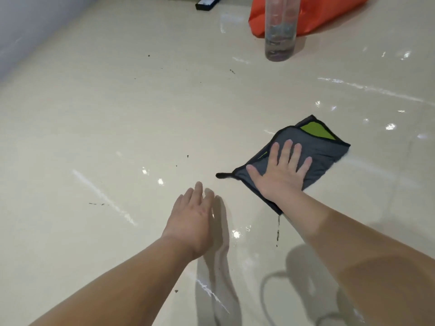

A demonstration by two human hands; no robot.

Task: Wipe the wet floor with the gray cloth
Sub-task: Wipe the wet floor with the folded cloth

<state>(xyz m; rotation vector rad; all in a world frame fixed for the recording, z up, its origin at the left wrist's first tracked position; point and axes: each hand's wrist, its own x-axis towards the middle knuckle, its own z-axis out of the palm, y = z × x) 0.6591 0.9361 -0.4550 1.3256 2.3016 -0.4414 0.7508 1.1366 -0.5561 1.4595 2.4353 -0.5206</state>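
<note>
Gray cloth [313,154] lies flat on the glossy wet floor [117,128], folded, its long side running away and rightward. The right hand [280,175] presses on it, palm flat, fingers spread, gripping nothing. The left hand [191,220] hovers open just beside it, empty.

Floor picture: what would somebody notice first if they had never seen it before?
Probably the right hand, pressed flat with fingers spread on a folded gray cloth with a bright green patch, right of the middle. The glossy cream floor glints with wet streaks, and the left hand hovers open nearby. At the top stands a tall clear plastic bottle before a crumpled orange bag.
</note>
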